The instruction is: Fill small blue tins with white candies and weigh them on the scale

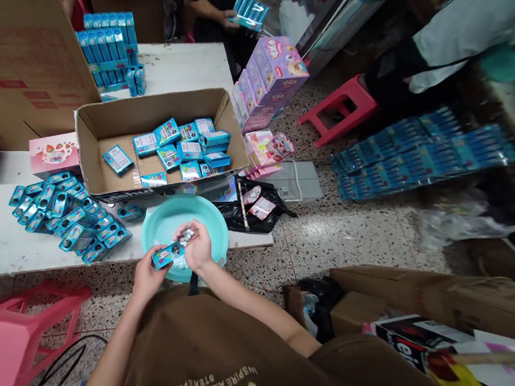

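Note:
My left hand grips a small blue printed box, its end with a round opening turned toward my right hand. My right hand is cupped, palm up, and holds a handful of small white pieces right beside that opening. Both hands are over a turquoise basin at the table's front edge. More white pieces lie low in the basin, partly hidden by my hands. To the left, a heap of similar blue boxes shows round openings. One more blue box lies between heap and basin.
Behind the basin stands an open cardboard carton holding several blue boxes. Purple boxes are stacked right of it. Pink stools flank the table. Across it, another person's hand holds a blue pack. Wrapped blue packs lie at right.

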`<state>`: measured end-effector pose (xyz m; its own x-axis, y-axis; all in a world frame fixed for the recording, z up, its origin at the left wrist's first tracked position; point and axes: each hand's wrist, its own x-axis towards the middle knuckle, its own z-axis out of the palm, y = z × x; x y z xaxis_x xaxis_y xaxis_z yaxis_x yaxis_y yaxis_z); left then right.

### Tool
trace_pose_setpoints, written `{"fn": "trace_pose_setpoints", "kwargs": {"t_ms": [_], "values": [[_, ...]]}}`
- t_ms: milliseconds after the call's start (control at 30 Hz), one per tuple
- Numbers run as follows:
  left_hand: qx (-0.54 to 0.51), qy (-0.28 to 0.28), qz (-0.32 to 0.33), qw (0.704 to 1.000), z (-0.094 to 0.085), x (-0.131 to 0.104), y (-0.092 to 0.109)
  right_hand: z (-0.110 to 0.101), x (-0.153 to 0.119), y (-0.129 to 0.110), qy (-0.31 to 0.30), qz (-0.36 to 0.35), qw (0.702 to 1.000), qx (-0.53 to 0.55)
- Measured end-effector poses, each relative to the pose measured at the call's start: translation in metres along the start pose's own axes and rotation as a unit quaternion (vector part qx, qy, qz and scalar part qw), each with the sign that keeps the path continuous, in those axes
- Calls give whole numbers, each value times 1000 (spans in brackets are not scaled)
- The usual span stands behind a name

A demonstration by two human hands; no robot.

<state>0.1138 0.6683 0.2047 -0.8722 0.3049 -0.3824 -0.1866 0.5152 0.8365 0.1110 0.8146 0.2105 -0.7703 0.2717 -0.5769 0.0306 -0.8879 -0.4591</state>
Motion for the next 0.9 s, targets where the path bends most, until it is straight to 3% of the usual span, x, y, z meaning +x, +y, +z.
{"fn": "trace_pose_setpoints", "kwargs": {"t_ms": [167, 300, 467, 633, 800, 900], "values": [[-7, 8, -32, 999, 4, -2, 7, -2, -7, 0, 0, -52, 996, -74], [32, 33, 27, 999, 6, -2, 20, -7, -12, -3, -19, -84, 988, -124], [-18, 33, -13, 999, 13, -4, 24, -3, -17, -10, -30, -113, 985, -130], [-3, 47, 59, 997, 20, -9, 25, 4, -27, -21, -41, -132, 984, -113], [-69, 57, 19, 996, 28, -6, 27, 14, -33, -28, -40, -167, 977, -126], [-50, 68, 44, 995, 28, -5, 27, 17, -31, -28, -24, -170, 977, -126]]}}
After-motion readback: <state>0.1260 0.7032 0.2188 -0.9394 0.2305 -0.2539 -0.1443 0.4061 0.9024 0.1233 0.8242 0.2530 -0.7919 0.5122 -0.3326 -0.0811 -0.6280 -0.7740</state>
